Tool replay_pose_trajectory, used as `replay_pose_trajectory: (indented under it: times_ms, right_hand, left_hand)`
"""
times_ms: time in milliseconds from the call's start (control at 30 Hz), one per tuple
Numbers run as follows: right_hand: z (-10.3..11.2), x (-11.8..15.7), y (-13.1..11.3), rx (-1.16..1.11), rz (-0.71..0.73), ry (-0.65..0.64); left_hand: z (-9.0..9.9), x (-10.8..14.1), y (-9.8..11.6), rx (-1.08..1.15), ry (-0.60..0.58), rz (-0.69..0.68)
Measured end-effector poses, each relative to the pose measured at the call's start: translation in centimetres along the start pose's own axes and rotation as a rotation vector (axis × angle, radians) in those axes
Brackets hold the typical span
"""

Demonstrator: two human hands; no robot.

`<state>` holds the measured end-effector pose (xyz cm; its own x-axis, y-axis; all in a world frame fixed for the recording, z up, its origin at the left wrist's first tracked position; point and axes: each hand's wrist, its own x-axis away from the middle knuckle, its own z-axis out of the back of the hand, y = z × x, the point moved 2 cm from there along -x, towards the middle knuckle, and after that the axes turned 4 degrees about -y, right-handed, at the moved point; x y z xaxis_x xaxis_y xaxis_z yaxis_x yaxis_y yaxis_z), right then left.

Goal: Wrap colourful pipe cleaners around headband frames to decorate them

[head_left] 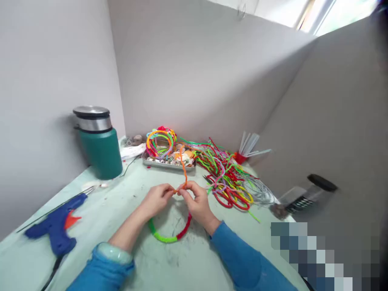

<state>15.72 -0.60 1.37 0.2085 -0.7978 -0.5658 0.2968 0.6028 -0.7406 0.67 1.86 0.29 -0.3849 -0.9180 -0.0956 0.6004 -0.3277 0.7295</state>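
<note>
I have the left hand and right hand pinching the orange pipe cleaner; the green-and-red ring lies on their near side.

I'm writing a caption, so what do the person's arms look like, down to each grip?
The left sleeve is blue and bunched up, with a pale green cuff at its end. The right sleeve, also blue, reaches further down. The left grip and right grip are ungloved.
</note>
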Motion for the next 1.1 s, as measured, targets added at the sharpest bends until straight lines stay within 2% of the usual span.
replay_pose_trajectory:
  times_ms: [233, 400, 567, 700, 800, 867, 967, 1100]
  right_hand:
    - [-0.1, 0.3, -0.2, 0.16, 0.205, -0.202]
    - [0.0, 0.3, 0.3, 0.254, 0.272, -0.258]
    - [0.0, 0.4, -0.1, 0.19, 0.303, -0.266]
    - [0.7, 0.0, 0.4, -0.011, 0.153, -0.083]
    - [0.9, -0.4, 1.9, -0.28, -0.08, 0.091]
    - [0.5, -0.5, 3.0, -0.412, -0.24, 0.119]
    - [-0.4, -0.4, 3.9, -0.516, -0.403, -0.02]
    - [-1.3, 0.0, 3.6, -0.598, -0.489, -0.286]
  left_hand:
    - [0.9, -0.5, -0.4, 0.124, 0.088, 0.052]
    - [0.6, -0.5, -0.7, 0.214, 0.089, 0.072]
    - [1.0, -0.1, -0.2, 0.159, 0.131, 0.015]
    - [1.6, 0.1, 0.5, 0.072, 0.151, -0.033]
    - [1.7, 0.1, 0.8, 0.052, 0.172, -0.081]
    - [1.6, 0.1, 0.9, 0.055, 0.194, -0.12]
    - [1.5, 0.2, 0.9, 0.078, 0.219, -0.156]
    - [1.5, 0.1, 0.6, 0.127, 0.227, -0.148]
